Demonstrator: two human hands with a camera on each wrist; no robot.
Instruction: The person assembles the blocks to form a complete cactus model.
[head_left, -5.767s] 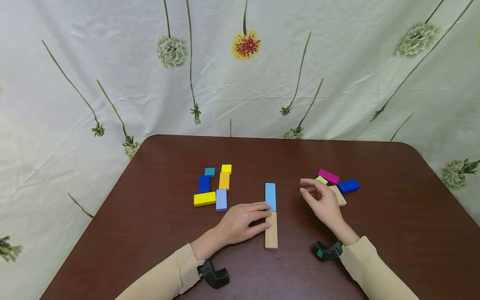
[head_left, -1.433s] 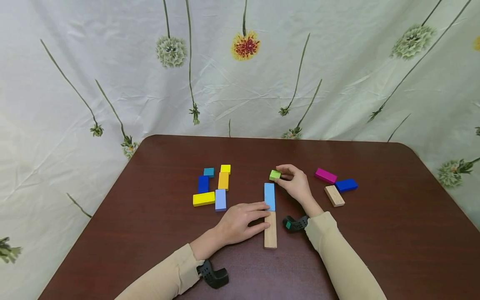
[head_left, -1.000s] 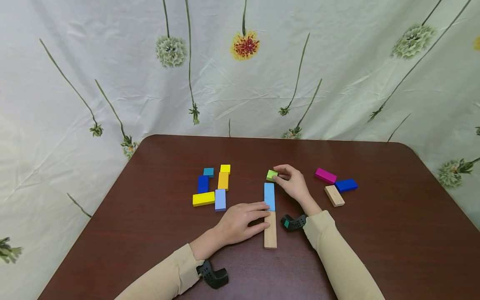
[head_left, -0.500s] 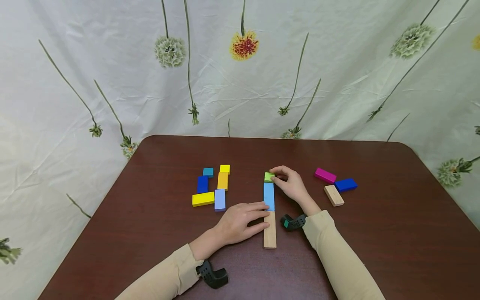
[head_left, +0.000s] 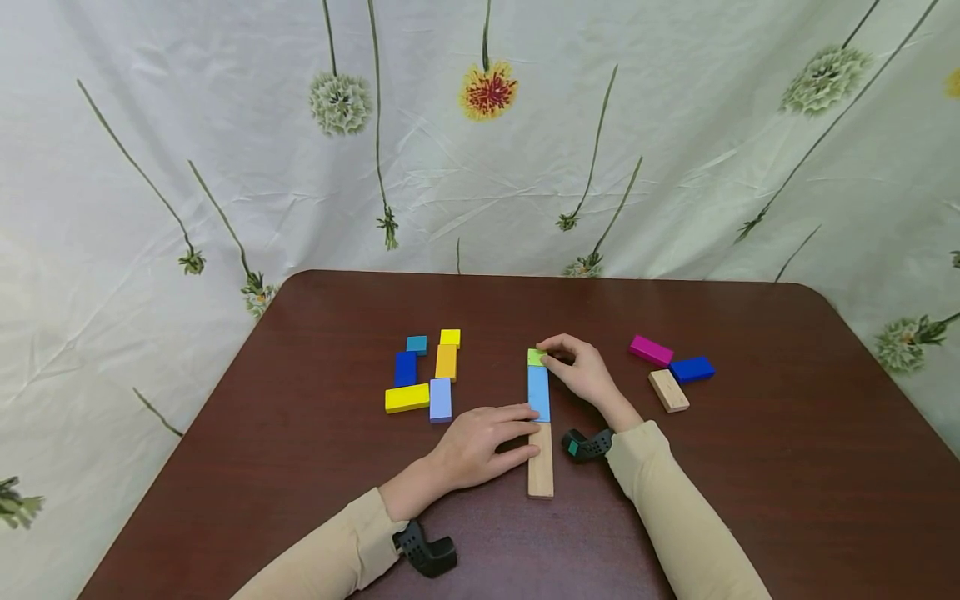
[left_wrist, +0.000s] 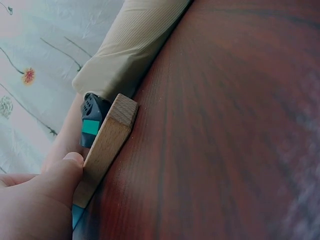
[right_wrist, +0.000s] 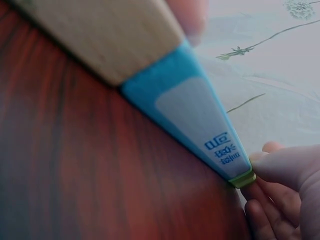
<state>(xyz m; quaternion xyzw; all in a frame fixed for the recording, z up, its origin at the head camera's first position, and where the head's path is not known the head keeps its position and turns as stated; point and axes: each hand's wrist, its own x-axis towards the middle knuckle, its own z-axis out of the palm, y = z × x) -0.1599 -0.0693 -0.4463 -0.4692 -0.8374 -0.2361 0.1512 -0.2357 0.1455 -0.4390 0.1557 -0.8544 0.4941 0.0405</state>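
Note:
A pale wooden block [head_left: 540, 475], a light blue block [head_left: 537, 387] and a small lime-green block [head_left: 534, 357] lie end to end in one line on the table. My right hand [head_left: 581, 371] pinches the green block between thumb and fingers at the far end. In the right wrist view that green block [right_wrist: 243, 179] touches the end of the light blue block [right_wrist: 185, 110], whose side bears printed characters. My left hand [head_left: 480, 446] rests its extended fingers along the left side of the row, near the blue-wood joint. Its thumb touches the wooden block [left_wrist: 107, 145] in the left wrist view.
On the left lies a group of blocks, among them a long yellow block [head_left: 407, 398], a periwinkle block [head_left: 441, 401] and an orange block [head_left: 446, 362]. To the right are a magenta block [head_left: 651, 351], a dark blue block [head_left: 692, 370] and a short wooden block [head_left: 668, 391].
My right hand has picked the green block from the right-hand group, carried it left and brought it down against the light blue block's far end. The left hand has stayed in place.

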